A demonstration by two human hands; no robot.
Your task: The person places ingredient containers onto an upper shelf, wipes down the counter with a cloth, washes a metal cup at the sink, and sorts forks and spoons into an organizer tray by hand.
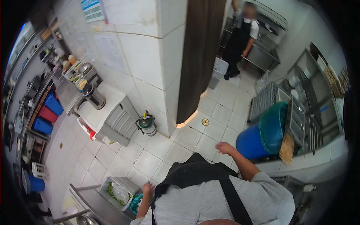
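My left hand [148, 189] hangs low beside my black apron [195, 170], its fingers small and slightly blurred. Nearest to it are a green bag [135, 203] and a grey bin [129, 183] holding leafy scraps and clear plastic. On the other side of the apron, my right hand [224, 148] is held out over the tiled floor, fingers loosely bent and no object visible in it. A blue barrel [252, 141] with a green liner [273, 125] stands to the right of that hand.
A fire extinguisher [146, 125] stands by the wall corner [167, 75]. Beside it is a white cabinet [112, 122]. A dark curtain [197, 56] hangs at the doorway. Beyond, a person [238, 39] in a dark apron stands near steel sinks [262, 52]. A metal counter [92, 200] is at lower left.
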